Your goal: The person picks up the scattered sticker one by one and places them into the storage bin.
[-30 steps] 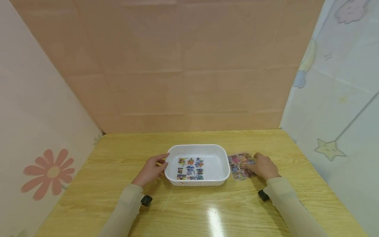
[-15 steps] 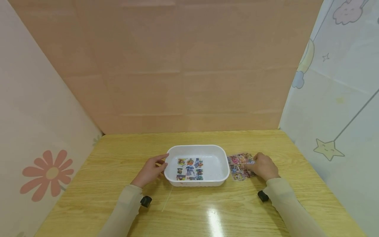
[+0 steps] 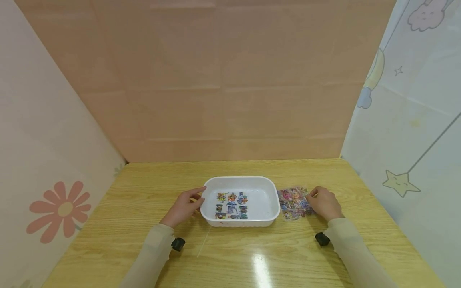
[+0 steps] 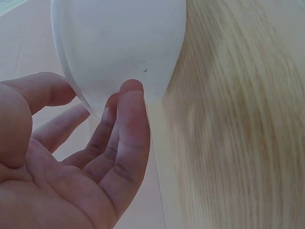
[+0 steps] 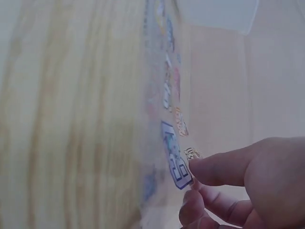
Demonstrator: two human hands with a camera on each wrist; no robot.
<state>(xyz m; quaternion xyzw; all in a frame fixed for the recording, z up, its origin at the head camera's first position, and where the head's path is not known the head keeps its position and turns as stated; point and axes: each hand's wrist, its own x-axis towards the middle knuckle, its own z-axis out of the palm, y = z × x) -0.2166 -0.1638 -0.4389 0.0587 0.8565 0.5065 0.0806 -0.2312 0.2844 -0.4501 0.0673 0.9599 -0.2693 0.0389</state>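
A white rectangular plastic basin (image 3: 261, 204) stands on the table, with colourful stickers (image 3: 231, 207) flat on its floor at the left. My left hand (image 3: 184, 206) holds the basin's left end, thumb at the rim and bent fingers against the outer wall (image 4: 121, 43). Right of the basin lies a clear sheet of colourful cartoon stickers (image 3: 293, 203). My right hand (image 3: 324, 203) pinches this sheet's right edge between thumb and fingers. In the right wrist view the sticker sheet (image 5: 174, 152) is seen edge-on, bent up toward the fingertips.
The wooden table (image 3: 230, 256) runs to a tan back panel (image 3: 223, 120). Patterned white walls (image 3: 414, 132) close in both sides. A thin pale strip (image 3: 204, 242) lies by the basin's front left corner.
My right hand has drawn back slightly to the right, from over the sticker sheet to its edge, and now pinches it. The left hand and basin stay in place.
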